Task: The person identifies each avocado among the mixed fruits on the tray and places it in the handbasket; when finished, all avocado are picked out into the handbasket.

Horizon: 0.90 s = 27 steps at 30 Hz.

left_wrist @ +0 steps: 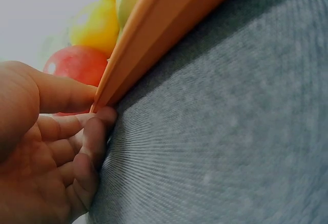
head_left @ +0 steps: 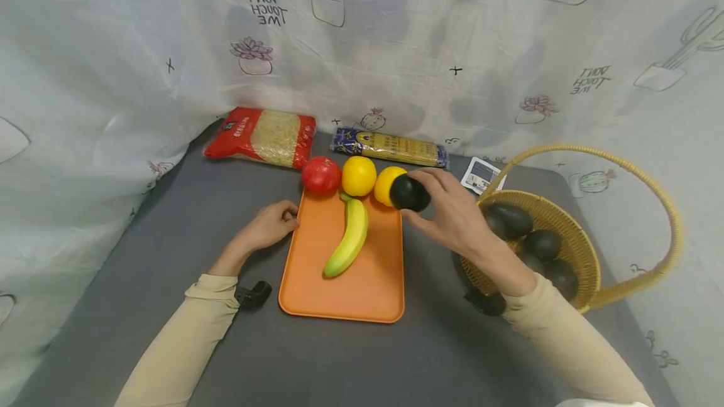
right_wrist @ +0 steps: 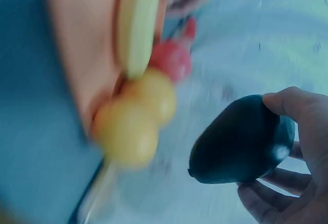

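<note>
A dark green avocado (right_wrist: 241, 139) is held by its rounded end between the thumb and fingers of my right hand (head_left: 452, 209), above the right side of the tray's far end. My left hand (head_left: 270, 226) pinches the left rim of the orange tray (head_left: 339, 303), thumb above and fingertips below, as the left wrist view shows. On the tray lies a yellow banana (head_left: 352, 237) with a greenish tip. Along the tray's far end sit a red pomegranate (head_left: 321, 176) and two round yellow fruits, one in the middle (head_left: 359, 176) and another (head_left: 387, 186) partly hidden behind the avocado.
Several more avocados (head_left: 543, 245) lie in a wicker basket (head_left: 588, 262) with a tall handle, beside my right forearm. Behind the fruit are a red bag (head_left: 266, 137) and a long yellow-and-blue packet (head_left: 390, 146). A white card (head_left: 479, 176) lies near the basket. A printed curtain surrounds the grey table.
</note>
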Each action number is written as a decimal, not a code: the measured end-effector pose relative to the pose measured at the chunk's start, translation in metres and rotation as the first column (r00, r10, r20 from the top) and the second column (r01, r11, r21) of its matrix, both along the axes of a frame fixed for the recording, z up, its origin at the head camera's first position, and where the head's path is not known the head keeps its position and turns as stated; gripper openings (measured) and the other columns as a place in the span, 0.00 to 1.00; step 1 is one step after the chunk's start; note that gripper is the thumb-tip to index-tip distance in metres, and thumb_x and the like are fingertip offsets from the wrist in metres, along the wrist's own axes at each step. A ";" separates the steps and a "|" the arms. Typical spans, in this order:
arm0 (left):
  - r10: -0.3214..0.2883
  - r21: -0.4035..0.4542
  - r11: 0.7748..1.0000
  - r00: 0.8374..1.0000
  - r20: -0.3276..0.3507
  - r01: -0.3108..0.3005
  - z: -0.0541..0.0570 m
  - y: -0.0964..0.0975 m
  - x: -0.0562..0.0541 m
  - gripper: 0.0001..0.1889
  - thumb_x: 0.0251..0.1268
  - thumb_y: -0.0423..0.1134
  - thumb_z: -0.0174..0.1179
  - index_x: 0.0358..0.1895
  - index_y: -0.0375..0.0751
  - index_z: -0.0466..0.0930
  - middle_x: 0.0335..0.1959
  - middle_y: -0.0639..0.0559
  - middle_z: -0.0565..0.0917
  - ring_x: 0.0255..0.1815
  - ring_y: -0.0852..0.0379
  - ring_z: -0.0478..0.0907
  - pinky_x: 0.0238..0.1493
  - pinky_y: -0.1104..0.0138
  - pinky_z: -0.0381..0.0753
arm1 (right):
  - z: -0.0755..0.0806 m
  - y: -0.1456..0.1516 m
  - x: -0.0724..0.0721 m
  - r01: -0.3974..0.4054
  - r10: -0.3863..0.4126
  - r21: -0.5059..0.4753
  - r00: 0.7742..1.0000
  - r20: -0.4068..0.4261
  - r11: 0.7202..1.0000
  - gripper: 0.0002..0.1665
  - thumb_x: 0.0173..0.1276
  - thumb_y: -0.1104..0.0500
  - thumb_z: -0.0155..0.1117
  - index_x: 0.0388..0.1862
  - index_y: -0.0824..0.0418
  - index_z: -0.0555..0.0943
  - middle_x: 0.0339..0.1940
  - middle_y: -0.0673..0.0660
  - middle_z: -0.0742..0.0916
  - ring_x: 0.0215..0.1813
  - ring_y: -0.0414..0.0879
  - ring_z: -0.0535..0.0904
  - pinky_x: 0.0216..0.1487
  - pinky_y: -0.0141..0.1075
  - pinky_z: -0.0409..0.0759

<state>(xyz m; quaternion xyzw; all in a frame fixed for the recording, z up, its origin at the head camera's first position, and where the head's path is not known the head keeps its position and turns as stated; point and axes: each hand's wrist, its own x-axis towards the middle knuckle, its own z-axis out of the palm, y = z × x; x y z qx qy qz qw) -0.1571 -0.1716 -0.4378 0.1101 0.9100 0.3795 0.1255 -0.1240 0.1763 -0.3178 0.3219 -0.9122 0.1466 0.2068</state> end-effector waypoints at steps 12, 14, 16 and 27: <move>-0.005 -0.025 1.000 1.000 -0.004 0.004 0.007 0.001 -0.001 0.16 0.68 0.37 0.55 0.53 0.29 0.76 0.35 0.42 0.79 0.33 0.52 0.74 0.36 0.66 0.68 | -0.003 0.146 0.048 0.399 -0.394 0.004 0.904 0.165 0.917 0.37 0.57 0.56 0.73 0.65 0.63 0.72 0.57 0.69 0.79 0.55 0.65 0.75 0.48 0.60 0.70; -0.002 -0.026 1.000 1.000 -0.002 0.002 0.007 0.001 -0.001 0.16 0.68 0.37 0.55 0.53 0.30 0.76 0.35 0.42 0.79 0.33 0.51 0.73 0.36 0.66 0.68 | -0.010 0.158 0.052 0.404 -0.404 0.034 0.899 0.171 0.914 0.36 0.59 0.56 0.72 0.65 0.63 0.71 0.56 0.70 0.79 0.54 0.67 0.75 0.48 0.62 0.70; 0.000 -0.026 1.000 1.000 -0.002 0.000 0.006 0.001 -0.001 0.16 0.68 0.37 0.55 0.53 0.29 0.76 0.35 0.42 0.79 0.34 0.51 0.73 0.37 0.65 0.68 | -0.016 0.166 0.054 0.394 -0.403 0.083 0.900 0.166 0.915 0.34 0.60 0.57 0.72 0.64 0.63 0.72 0.52 0.70 0.80 0.49 0.67 0.77 0.45 0.61 0.72; 0.014 -0.023 1.000 1.000 0.013 -0.014 0.002 0.002 0.000 0.15 0.68 0.37 0.56 0.52 0.30 0.76 0.35 0.43 0.78 0.35 0.51 0.73 0.38 0.65 0.69 | -0.017 0.175 0.049 0.306 -0.373 0.303 0.907 0.196 0.903 0.26 0.59 0.63 0.70 0.56 0.71 0.79 0.38 0.70 0.84 0.36 0.64 0.81 0.38 0.57 0.77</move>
